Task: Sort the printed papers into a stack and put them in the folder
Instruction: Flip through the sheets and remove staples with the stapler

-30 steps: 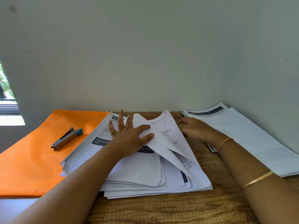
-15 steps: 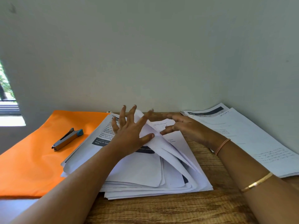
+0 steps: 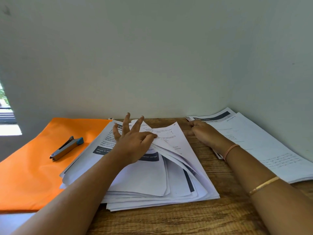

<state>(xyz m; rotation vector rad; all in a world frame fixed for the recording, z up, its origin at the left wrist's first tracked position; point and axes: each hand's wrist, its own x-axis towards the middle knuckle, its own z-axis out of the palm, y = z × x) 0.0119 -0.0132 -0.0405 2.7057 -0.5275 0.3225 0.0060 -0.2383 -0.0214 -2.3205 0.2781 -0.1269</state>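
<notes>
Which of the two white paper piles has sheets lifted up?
The middle pile of white printed papers, beside the orange folder: its upper sheets are lifted at the left hand. The right pile lies flat.

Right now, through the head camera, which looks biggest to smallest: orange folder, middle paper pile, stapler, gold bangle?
1. Orange folder and middle paper pile: too alike to rank, and the pile covers part of the folder.
2. Stapler.
3. Gold bangle, thinner, though nearer the camera.
</notes>
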